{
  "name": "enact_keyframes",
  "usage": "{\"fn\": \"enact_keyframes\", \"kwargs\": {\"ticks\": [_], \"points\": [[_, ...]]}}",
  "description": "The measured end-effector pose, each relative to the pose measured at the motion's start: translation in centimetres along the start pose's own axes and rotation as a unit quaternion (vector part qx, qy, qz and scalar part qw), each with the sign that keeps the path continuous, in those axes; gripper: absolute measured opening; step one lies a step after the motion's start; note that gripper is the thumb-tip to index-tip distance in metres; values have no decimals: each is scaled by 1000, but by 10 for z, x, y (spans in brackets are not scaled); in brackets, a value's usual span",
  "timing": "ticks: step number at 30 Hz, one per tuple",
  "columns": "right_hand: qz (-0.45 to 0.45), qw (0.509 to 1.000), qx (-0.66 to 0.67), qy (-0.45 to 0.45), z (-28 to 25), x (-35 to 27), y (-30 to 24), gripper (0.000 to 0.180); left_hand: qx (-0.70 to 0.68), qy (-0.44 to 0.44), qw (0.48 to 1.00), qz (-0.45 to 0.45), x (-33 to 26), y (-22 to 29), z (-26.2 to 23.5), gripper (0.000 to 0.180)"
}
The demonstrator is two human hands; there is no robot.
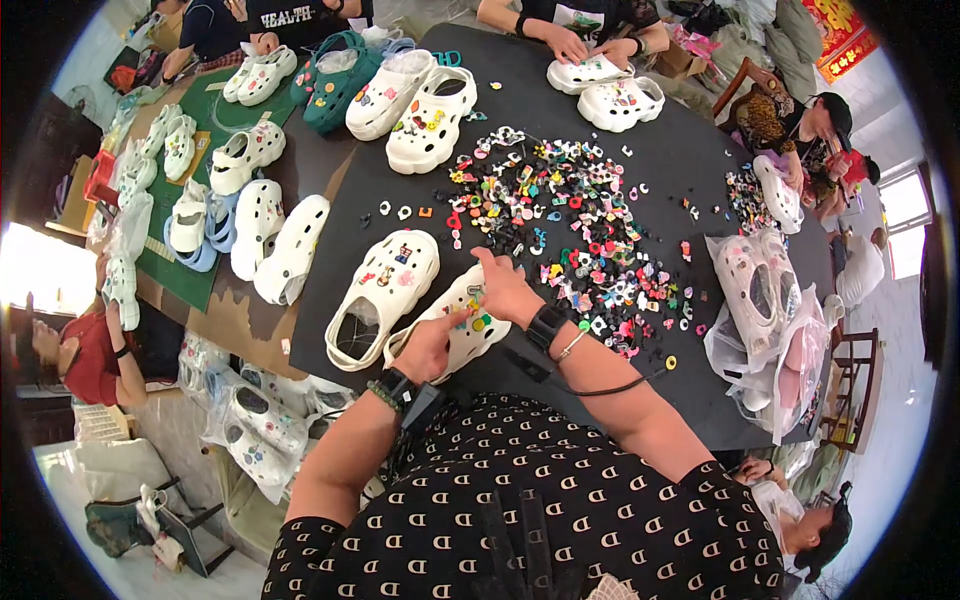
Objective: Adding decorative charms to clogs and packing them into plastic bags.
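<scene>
A white clog (472, 342) with colourful charms on its upper lies tilted on the dark table, between my two hands. Closed on its side near the heel is my left hand (424, 347), thumb lying over the upper. My right hand (507, 290) wraps around the toe end, its fingers bent over the front; whether a small charm sits under them is hidden. Just left of these hands stands another white clog (405, 262), toe pointing away, with several charms fixed on it. Beyond my right hand spreads a heap of small colourful shoe charms (560, 195).
White clogs (432, 120) and a teal clog (335, 85) line the far left. A green mat (225, 115) carries more pairs. Bagged clogs (760, 300) lie at the right edge. Across the table, a co-worker's hands (590, 52) hold a white clog; other people sit around.
</scene>
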State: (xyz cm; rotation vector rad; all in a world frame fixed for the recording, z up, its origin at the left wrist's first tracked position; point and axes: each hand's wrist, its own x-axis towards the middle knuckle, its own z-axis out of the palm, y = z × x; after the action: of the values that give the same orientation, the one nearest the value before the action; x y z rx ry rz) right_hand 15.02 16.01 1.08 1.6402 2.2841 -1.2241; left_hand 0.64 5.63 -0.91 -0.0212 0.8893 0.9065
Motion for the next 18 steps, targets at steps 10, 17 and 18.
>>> {"fn": "enact_keyframes", "kwargs": {"ticks": [10, 17, 18], "points": [[6, 999, 6, 43, -10, -4, 1, 89, 12, -10, 1000, 7, 5, -3, -6, 30], [-173, 950, -87, 243, 7, -41, 11, 33, -10, 3, 1000, 15, 5, -4, -5, 28], [-173, 950, -88, 245, 9, -41, 14, 33, -9, -6, 1000, 19, 4, -5, -4, 29]]}}
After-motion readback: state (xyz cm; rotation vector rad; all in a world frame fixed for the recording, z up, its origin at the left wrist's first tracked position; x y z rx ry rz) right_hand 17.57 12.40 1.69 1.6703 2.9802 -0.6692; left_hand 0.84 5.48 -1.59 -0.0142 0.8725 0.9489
